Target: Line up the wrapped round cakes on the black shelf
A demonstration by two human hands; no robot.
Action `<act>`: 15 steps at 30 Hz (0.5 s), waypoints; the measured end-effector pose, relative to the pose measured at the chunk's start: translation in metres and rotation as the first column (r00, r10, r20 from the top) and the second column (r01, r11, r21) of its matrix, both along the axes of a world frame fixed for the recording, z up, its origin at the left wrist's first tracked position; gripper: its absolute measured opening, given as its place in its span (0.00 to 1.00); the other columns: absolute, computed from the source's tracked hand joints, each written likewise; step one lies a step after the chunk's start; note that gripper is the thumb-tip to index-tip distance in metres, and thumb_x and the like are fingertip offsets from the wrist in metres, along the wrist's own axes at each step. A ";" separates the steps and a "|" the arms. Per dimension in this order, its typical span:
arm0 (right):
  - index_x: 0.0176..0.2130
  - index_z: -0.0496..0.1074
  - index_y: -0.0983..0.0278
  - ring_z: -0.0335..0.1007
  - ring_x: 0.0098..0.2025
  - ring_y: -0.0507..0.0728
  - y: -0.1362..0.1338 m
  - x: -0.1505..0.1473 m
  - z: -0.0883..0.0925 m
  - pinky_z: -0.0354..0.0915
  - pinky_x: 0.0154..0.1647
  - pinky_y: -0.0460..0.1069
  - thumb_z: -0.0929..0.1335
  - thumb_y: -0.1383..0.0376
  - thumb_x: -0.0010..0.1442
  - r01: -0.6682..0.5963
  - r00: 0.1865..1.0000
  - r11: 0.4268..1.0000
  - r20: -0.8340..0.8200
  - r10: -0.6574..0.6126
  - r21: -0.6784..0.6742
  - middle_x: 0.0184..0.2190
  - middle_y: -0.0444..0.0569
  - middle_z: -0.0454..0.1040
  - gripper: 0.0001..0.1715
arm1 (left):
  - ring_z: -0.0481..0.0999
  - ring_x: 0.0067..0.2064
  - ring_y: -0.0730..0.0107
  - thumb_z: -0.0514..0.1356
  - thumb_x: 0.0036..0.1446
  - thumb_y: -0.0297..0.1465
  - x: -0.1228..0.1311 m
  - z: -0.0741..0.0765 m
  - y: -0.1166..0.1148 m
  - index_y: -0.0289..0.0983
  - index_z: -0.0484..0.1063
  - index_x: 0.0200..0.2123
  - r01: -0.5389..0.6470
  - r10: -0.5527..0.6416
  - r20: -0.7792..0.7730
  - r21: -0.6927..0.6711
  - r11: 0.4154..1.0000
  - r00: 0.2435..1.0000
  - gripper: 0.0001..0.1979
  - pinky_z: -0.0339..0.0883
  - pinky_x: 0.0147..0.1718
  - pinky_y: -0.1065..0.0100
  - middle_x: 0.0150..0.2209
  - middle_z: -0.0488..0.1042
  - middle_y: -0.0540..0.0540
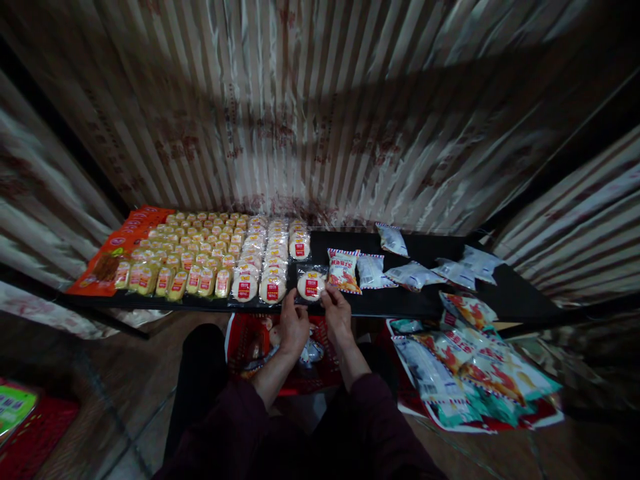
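A clear-wrapped pack of round white biscuits with a red label (311,285) lies at the front edge of the black shelf (415,303). My left hand (293,327) is at its lower left corner, fingers bent close together. My right hand (337,312) pinches its lower right corner. Left of the pack stand rows of the same white biscuits (273,289), with a shorter row (299,248) behind it. Directly to its right lies a red and white snack bag (343,271).
Many small yellow packs (178,285) and an orange bag (107,263) fill the shelf's left. Silvery bags (413,275) lie to the right. Below are a red basket (237,340) and a box of snack bags (480,367). A striped curtain (300,120) hangs behind.
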State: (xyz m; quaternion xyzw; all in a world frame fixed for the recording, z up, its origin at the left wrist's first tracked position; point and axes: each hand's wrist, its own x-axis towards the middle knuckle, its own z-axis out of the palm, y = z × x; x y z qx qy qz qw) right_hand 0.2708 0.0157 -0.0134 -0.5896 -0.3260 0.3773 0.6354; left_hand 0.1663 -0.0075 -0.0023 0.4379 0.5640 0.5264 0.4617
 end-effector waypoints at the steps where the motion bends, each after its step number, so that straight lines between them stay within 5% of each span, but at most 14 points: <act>1: 0.40 0.76 0.64 0.70 0.36 0.57 0.002 0.000 0.000 0.66 0.39 0.51 0.70 0.54 0.47 -0.004 1.000 1.000 0.006 0.004 0.001 0.37 0.49 0.78 0.23 | 0.76 0.41 0.65 0.53 0.48 0.19 0.000 0.001 0.001 0.36 0.65 0.53 0.009 -0.009 -0.023 0.013 1.000 1.000 0.27 0.66 0.50 0.60 0.53 0.68 0.38; 15: 0.42 0.75 0.65 0.71 0.37 0.57 0.036 0.005 -0.010 0.67 0.38 0.52 0.67 0.54 0.49 -0.030 0.990 1.000 0.141 0.031 -0.009 0.39 0.51 0.77 0.24 | 0.76 0.47 0.67 0.50 0.49 0.17 0.010 -0.001 0.022 0.33 0.65 0.55 0.031 -0.020 -0.247 0.041 0.999 0.969 0.28 0.67 0.52 0.64 0.61 0.59 0.35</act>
